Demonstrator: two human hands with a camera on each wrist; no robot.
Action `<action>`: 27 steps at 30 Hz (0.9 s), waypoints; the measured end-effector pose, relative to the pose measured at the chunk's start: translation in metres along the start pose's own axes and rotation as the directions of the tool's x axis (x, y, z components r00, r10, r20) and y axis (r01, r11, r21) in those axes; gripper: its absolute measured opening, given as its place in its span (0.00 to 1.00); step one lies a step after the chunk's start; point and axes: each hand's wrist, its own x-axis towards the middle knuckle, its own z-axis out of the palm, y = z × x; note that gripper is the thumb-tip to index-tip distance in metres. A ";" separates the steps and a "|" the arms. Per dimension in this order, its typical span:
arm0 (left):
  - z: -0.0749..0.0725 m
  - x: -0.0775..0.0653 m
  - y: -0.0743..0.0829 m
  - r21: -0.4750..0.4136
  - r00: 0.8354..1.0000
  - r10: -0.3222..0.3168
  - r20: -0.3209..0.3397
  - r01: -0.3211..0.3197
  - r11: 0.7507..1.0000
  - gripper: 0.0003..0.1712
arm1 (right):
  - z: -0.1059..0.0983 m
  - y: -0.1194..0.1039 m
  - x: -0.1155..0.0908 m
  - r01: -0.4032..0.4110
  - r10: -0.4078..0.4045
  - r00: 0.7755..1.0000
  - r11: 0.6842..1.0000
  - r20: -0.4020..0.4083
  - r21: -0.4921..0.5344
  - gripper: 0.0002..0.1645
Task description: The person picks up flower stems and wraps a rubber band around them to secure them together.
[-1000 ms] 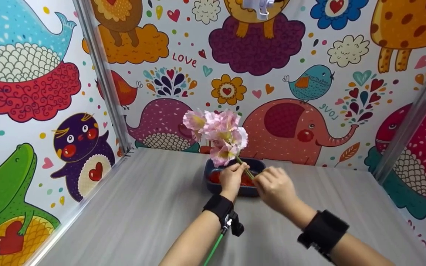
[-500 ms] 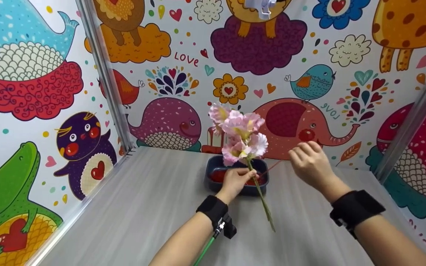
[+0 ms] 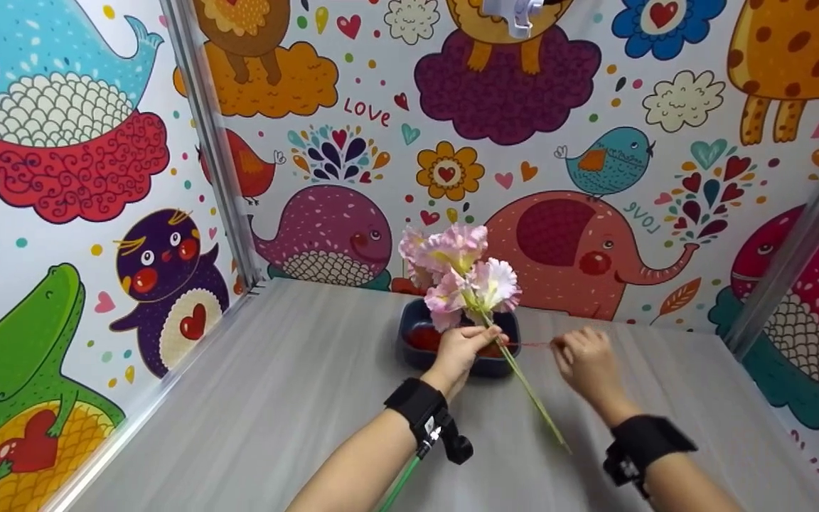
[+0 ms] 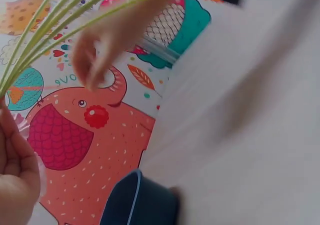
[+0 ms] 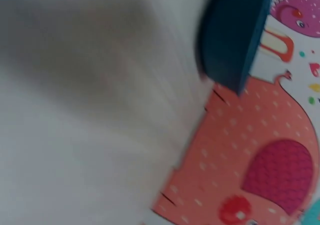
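Note:
In the head view my left hand [image 3: 456, 355] grips a bunch of pink artificial flowers [image 3: 461, 274] by their green stems [image 3: 534, 395]. The blossoms lean up and away, while the stem ends point down to the right. From the stems a thin red string [image 3: 532, 345] runs taut to my right hand [image 3: 589, 364], which pinches its end. The left wrist view has the stems [image 4: 47, 27] fanning out above my left hand [image 4: 19, 167], with my right hand [image 4: 112, 45] blurred behind them. No part of the right hand shows in the right wrist view.
Behind the left hand stands a dark blue container [image 3: 491, 368] with red material inside, partly covered by the hand and flowers. The grey tabletop [image 3: 296, 398] meets walls printed with cartoon animals. A green cable [image 3: 404, 482] trails from the left wrist strap.
My right hand has moved off the stems, out to the right and up, then lower, drawing the red string. The left hand still holds the flowers, whose stem ends have swung into view.

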 end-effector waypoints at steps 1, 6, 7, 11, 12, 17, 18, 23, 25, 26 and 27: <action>0.002 0.000 0.000 -0.049 1.000 -0.014 -0.008 0.014 0.999 0.16 | 0.004 -0.005 -0.005 -0.043 0.043 0.999 0.999 -0.001 0.023 0.09; 0.014 0.002 -0.001 -0.251 0.988 -0.080 -0.136 0.043 0.967 0.16 | 0.022 -0.037 -0.022 -0.326 0.328 0.944 0.924 0.023 0.202 0.06; 0.017 0.003 -0.001 -0.269 0.983 -0.073 -0.168 0.026 0.963 0.15 | 0.026 -0.045 -0.025 -0.383 0.385 0.922 0.890 0.046 0.247 0.05; 0.028 0.006 -0.006 -0.227 0.964 -0.008 -0.265 -0.054 0.972 0.14 | 0.040 -0.076 -0.033 -0.603 0.586 0.792 0.708 0.171 0.367 0.04; 0.030 0.007 -0.007 -0.190 0.958 0.012 -0.287 -0.069 0.979 0.14 | 0.042 -0.084 -0.033 -0.645 0.617 0.758 0.659 0.212 0.387 0.03; 0.030 0.010 -0.011 0.084 0.913 0.115 -0.391 -0.089 0.992 0.14 | 0.038 -0.119 -0.023 -0.801 0.682 0.591 0.434 0.431 0.412 0.07; 0.028 0.010 -0.012 0.133 0.906 0.126 -0.404 -0.078 0.988 0.14 | 0.035 -0.125 -0.020 -0.811 0.675 0.579 0.419 0.457 0.408 0.07; 0.014 0.011 -0.015 0.327 0.899 0.202 -0.388 -0.071 0.942 0.10 | 0.022 -0.143 -0.008 -0.707 0.601 0.706 0.568 0.376 0.421 0.04; 0.008 0.012 -0.017 0.409 0.893 0.257 -0.370 -0.092 0.908 0.10 | 0.017 -0.141 -0.003 -0.577 0.525 0.815 0.701 0.244 0.419 0.04; 0.005 0.012 -0.017 0.447 0.888 0.285 -0.361 -0.104 0.889 0.09 | 0.015 -0.138 0.000 -0.501 0.475 0.863 0.764 0.171 0.408 0.05; 0.003 0.013 -0.018 0.482 0.885 0.309 -0.348 -0.113 0.869 0.10 | 0.013 -0.133 0.003 -0.425 0.419 0.902 0.815 0.106 0.394 0.06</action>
